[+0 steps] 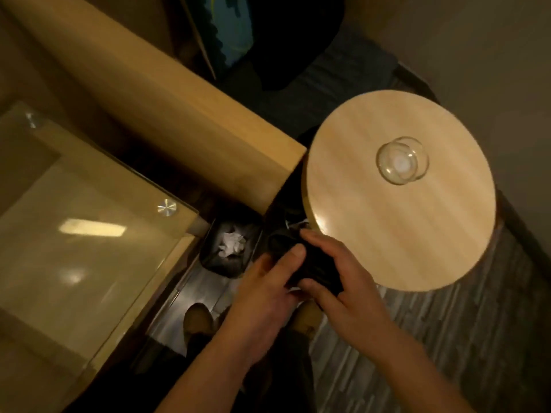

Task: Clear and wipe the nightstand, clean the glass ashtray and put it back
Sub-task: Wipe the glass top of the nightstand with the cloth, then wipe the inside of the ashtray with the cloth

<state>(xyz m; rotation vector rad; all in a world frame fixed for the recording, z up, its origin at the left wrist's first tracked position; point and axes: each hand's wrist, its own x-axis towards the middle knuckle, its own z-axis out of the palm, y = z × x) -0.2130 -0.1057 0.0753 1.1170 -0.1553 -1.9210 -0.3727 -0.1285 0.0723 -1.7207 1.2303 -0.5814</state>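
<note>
The round wooden nightstand [399,222] fills the right of the head view. A clear glass ashtray [402,160] rests on its far half, empty as far as I can tell. Just off the nightstand's near left edge, my left hand [268,290] and my right hand [343,281] both grip a black cloth [313,263], bunched between the fingers. The cloth hangs over the floor, not touching the tabletop.
A small black bin [229,248] with crumpled white paper stands on the floor to the left of my hands. A wooden desk [155,102] and a glass-topped surface [89,222] lie to the left. My shoes [196,320] stand on striped flooring below.
</note>
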